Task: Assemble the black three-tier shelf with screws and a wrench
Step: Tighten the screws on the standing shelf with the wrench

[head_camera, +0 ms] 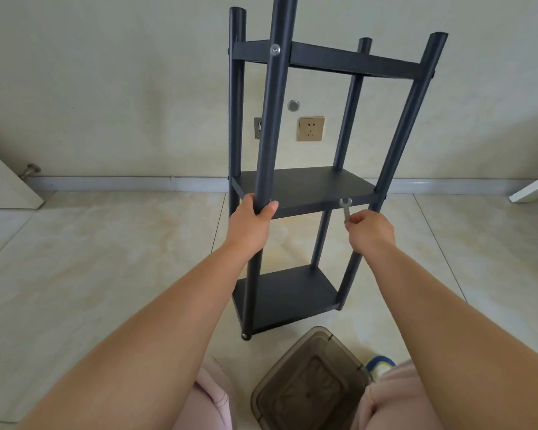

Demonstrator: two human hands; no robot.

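The black three-tier shelf (305, 187) stands upright on the tiled floor in front of me, its four round posts joined to three boards. My left hand (251, 225) grips the near left post at the height of the middle board. My right hand (370, 231) pinches the handle of a small silver wrench (346, 208), whose open jaw sits at the front edge of the middle board. A silver screw head (275, 49) shows on the near left post at the top board.
A translucent brown plastic bin (312, 383) stands on the floor between my knees. The wall behind carries a socket (311, 128) and a metal bracket (257, 128). A white panel (3, 181) leans at the left and a white board edge (534, 189) lies at the right.
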